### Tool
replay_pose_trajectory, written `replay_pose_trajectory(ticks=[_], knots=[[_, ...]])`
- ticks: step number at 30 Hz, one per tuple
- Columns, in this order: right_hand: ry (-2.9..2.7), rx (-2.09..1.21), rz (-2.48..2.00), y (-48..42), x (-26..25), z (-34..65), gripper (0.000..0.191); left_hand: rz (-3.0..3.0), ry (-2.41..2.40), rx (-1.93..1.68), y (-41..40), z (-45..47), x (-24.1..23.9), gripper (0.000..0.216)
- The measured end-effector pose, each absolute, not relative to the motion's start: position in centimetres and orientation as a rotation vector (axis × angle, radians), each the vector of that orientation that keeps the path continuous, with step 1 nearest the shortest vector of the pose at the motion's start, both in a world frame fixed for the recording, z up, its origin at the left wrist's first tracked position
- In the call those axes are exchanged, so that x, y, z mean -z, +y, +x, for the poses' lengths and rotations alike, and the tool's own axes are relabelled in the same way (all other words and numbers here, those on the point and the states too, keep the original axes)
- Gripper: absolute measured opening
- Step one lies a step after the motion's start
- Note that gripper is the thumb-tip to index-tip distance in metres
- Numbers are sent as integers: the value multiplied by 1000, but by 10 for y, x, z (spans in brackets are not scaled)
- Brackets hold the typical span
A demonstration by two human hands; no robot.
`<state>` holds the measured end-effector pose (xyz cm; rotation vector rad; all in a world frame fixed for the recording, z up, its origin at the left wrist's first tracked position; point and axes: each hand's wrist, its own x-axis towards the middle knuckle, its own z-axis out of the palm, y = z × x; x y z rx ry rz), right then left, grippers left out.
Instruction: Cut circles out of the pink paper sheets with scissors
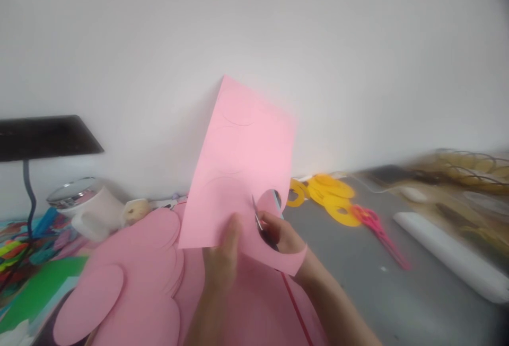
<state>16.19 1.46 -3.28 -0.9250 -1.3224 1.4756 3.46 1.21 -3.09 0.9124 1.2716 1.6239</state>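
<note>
My left hand (222, 261) pinches the lower edge of a pink paper sheet (242, 165) and holds it upright in front of me. Faint curved lines are drawn on the sheet. My right hand (284, 240) grips a pair of scissors (265, 217) whose blades bite into the sheet's lower right part. A curved strip of pink paper (292, 264) hangs below the cut, over my right wrist. The fingers of both hands are closed.
A pile of pink paper circles (131, 277) lies at the lower left. Yellow paper rings (332, 195) and pink scissors (377, 232) lie on the grey table (397, 303). A white roll (449, 256), a white jar (89, 205), a black lamp (40, 139), and coloured paper (32, 277) surround them.
</note>
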Motion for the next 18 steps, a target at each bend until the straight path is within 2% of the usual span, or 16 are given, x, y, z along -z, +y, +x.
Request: replay_pose_trajectory(ticks=[11,18], knots=[[-1195,-1443,-920,16,42,154,26,940,1260,-1632,12,33,28,43],[-1207,-1431,-969,19,33,156,38,983,1218,-1655,13,36,34,49]])
